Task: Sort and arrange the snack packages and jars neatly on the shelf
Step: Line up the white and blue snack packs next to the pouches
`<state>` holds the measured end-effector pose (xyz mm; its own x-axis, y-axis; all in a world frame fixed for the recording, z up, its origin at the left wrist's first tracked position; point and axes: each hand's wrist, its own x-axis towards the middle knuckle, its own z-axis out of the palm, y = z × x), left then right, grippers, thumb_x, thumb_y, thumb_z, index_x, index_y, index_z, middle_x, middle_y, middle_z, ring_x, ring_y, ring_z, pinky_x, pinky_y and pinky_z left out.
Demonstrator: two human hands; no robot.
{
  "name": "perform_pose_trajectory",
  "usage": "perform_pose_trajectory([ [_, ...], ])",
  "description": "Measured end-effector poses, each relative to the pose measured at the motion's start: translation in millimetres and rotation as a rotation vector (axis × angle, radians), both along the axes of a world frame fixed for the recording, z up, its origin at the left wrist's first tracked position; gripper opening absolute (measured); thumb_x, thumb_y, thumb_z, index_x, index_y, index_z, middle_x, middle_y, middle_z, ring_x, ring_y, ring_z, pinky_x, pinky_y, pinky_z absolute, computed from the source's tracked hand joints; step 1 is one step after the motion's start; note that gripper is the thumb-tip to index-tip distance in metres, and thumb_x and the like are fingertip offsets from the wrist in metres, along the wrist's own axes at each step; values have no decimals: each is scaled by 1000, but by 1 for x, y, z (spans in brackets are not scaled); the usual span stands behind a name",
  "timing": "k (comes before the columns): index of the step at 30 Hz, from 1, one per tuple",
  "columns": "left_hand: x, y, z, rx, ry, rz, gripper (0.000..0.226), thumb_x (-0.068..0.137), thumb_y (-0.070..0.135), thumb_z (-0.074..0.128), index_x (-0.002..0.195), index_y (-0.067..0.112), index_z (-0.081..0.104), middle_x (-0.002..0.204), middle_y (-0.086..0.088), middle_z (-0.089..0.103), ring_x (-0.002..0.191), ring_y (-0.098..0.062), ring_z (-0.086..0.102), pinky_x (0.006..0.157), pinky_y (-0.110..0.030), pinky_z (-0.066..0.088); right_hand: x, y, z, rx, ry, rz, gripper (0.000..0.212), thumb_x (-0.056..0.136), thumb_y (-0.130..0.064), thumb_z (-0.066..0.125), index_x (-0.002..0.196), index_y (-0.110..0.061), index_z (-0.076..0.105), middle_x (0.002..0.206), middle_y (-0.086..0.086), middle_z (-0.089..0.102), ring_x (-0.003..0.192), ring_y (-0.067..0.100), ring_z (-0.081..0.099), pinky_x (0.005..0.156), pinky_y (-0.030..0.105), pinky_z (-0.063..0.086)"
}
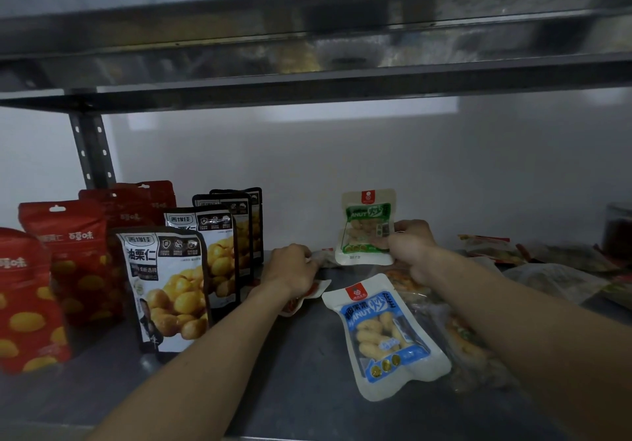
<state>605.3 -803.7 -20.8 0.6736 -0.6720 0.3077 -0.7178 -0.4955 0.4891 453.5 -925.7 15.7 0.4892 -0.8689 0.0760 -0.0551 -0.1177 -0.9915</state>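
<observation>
My right hand (412, 245) grips a green-and-white nut packet (367, 226) by its right edge and holds it upright near the back wall. My left hand (290, 267) rests knuckles-up on a small red-and-white packet (307, 295) lying on the shelf (294, 372); whether the fingers grip it is hidden. A blue-and-white nut packet (384, 334) lies flat in front of both hands. At the left stand a row of black-and-white chestnut bags (167, 290) and a row of red chestnut bags (65, 259).
A heap of loose clear and mixed snack packets (554, 269) lies at the right, some under my right forearm. A dark jar (619, 228) stands at the far right. The upper metal shelf (307, 47) hangs low overhead; an upright post (92, 149) stands back left.
</observation>
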Motion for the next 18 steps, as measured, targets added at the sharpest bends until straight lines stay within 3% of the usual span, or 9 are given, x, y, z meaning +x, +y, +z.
perform_pose_trajectory([
  [5, -5, 3, 2, 91, -48, 95, 45, 89, 55, 49, 109, 17, 64, 110, -7, 66, 98, -25, 60, 82, -35, 52, 1, 2, 0, 0, 2, 0, 23, 80, 0, 75, 90, -7, 56, 97, 15, 68, 79, 28, 69, 64, 37, 58],
  [7, -8, 6, 3, 174, -62, 138, 48, 86, 57, 51, 111, 19, 63, 113, -6, 64, 101, -25, 58, 80, -33, 50, 1, 3, -1, -1, 4, 1, 23, 80, 0, 75, 93, -6, 57, 97, 14, 67, 77, 26, 68, 62, 35, 57],
  [12, -14, 10, 2, 279, 27, 157, 55, 87, 60, 47, 119, 17, 57, 112, -6, 60, 103, -25, 57, 90, -37, 49, 3, 3, -2, 7, -4, 2, 23, 80, -1, 76, 89, -9, 55, 100, 14, 69, 84, 29, 70, 77, 43, 59],
  [18, -9, 9, -6, 215, 43, 138, 86, 70, 74, 60, 135, 20, 45, 137, -10, 50, 126, -33, 43, 98, -43, 44, 1, 4, -4, 9, -11, 13, 24, 80, -2, 76, 84, -12, 54, 97, 13, 68, 84, 28, 70, 80, 44, 59],
])
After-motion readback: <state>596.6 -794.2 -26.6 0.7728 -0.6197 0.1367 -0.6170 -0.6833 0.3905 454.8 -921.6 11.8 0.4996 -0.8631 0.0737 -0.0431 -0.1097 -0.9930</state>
